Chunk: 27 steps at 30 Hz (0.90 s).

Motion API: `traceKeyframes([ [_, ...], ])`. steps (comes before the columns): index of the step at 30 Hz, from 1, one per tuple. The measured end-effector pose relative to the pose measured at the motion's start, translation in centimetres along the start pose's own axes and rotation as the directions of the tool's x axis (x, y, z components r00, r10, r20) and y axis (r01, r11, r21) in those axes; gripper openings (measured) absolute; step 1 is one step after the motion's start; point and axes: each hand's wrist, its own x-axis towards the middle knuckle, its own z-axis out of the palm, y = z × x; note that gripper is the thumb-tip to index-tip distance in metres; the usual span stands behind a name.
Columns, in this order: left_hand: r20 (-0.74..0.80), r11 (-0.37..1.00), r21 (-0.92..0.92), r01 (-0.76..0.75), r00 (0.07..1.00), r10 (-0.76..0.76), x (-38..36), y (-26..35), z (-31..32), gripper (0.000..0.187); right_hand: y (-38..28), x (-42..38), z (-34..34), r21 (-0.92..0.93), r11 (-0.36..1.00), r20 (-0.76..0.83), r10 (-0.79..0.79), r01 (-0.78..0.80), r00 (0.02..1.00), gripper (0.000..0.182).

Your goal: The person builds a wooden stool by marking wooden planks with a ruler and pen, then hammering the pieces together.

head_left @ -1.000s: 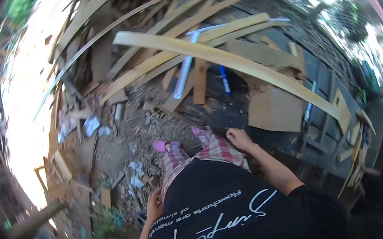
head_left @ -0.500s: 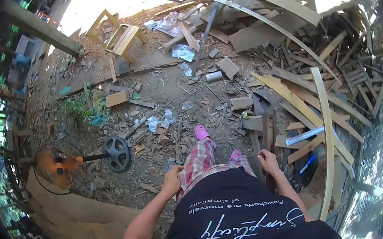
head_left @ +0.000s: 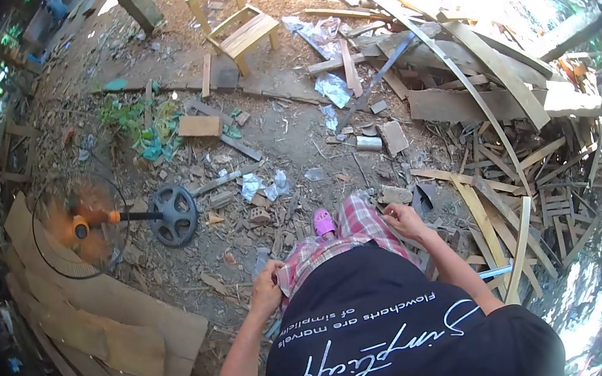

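My left hand (head_left: 266,286) is closed at the side of my plaid trousers (head_left: 310,258), its fingertips pinching the cloth near the hip. My right hand (head_left: 407,221) hangs over the right thigh with its fingers curled in, and nothing shows in it. A black T-shirt (head_left: 365,315) with white lettering covers my body below the hands. One pink clog (head_left: 323,221) is visible on the ground ahead; the other foot is hidden.
An orange fan (head_left: 84,226) with a round black base (head_left: 174,215) lies at the left beside cardboard sheets (head_left: 132,344). A wooden chair (head_left: 248,35) stands ahead. Scrap wood (head_left: 499,88) is heaped on the right. A brick (head_left: 199,126) and litter dot the ground.
The view has shifted and my legs have moved in a step, the right thigh now forward. The right hand has swung up and forward; the left stays at the trousers.
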Motion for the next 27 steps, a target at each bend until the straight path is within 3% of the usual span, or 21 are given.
traceKeyframes([
  [1,-0.010,1.000,-0.018,0.024,1.000,-0.025,-0.2,-0.4,-0.2,0.030,-0.8,1.3,-0.3,-0.016,1.000,0.034,-0.020,0.021,0.999,0.024],
  [3,0.064,0.953,-0.292,0.076,0.996,-0.060,0.4,-1.0,-1.0,0.026,-3.1,3.1,-1.3,-0.061,0.995,0.076,-0.080,0.085,0.994,0.029],
  [4,0.053,0.949,-0.306,0.082,0.996,-0.069,1.1,-1.1,-1.8,0.026,-3.1,4.4,-1.4,-0.071,0.993,0.092,-0.085,0.092,0.992,0.029],
  [6,0.304,0.855,-0.473,0.213,0.950,-0.068,2.9,-1.2,-4.4,0.031,-2.7,7.0,-1.7,-0.281,0.940,0.188,-0.145,0.194,0.971,0.031],
  [7,0.296,0.847,-0.486,0.217,0.952,-0.074,4.4,-1.3,-6.5,0.031,-3.0,8.3,-1.8,-0.253,0.946,0.186,-0.159,0.204,0.970,0.028],
  [9,0.592,0.815,-0.361,0.452,0.787,-0.174,8.1,-0.9,-10.8,0.040,-3.9,11.0,-2.1,-0.267,0.930,0.165,-0.212,0.251,0.963,0.025],
  [10,0.579,0.806,-0.380,0.454,0.796,-0.175,10.2,-0.3,-11.2,0.040,-4.4,12.7,-2.2,-0.272,0.918,0.127,-0.263,0.289,0.956,0.023],
  [12,0.293,0.776,-0.443,0.450,0.890,-0.348,15.2,0.9,-10.7,0.046,-5.9,16.3,-3.0,-0.225,0.924,0.151,-0.279,0.308,0.948,0.019],
  [15,0.339,0.788,-0.254,0.561,0.815,-0.470,22.7,2.6,-7.6,0.052,-7.5,22.5,-4.5,-0.223,0.917,0.214,-0.286,0.332,0.934,0.018],
  [16,0.449,0.815,-0.299,0.496,0.827,-0.339,25.0,-0.2,-5.5,0.058,-8.5,24.6,-5.3,-0.211,0.921,0.224,-0.279,0.326,0.934,0.018],
  [18,0.441,0.861,-0.250,0.443,0.844,-0.306,26.8,0.7,-4.7,0.060,-10.8,27.9,-7.6,-0.183,0.916,0.192,-0.324,0.358,0.926,0.021],
  [20,0.318,0.886,0.166,0.432,0.827,-0.463,28.7,2.5,-5.7,0.058,-13.0,31.3,-9.7,-0.115,0.979,0.229,-0.136,0.165,0.964,0.024],
  [21,0.313,0.883,0.162,0.441,0.825,-0.470,29.2,3.7,-6.6,0.058,-12.9,32.6,-10.0,-0.084,0.977,0.211,-0.175,0.196,0.962,0.020],
  [24,0.026,0.913,0.170,0.371,0.925,-0.380,28.5,9.6,-9.8,0.048,-15.2,36.0,-12.6,-0.095,0.986,0.351,-0.094,0.135,0.932,0.023],
  [25,0.013,0.911,0.160,0.380,0.922,-0.387,28.4,11.8,-10.8,0.048,-15.3,37.2,-13.7,-0.118,0.986,0.495,-0.047,0.121,0.867,0.023],
  [27,-0.045,0.919,0.149,0.366,0.930,-0.364,28.1,15.7,-13.2,0.039,-16.8,38.9,-16.8,0.164,0.925,0.832,0.057,-0.344,0.551,0.022],
])
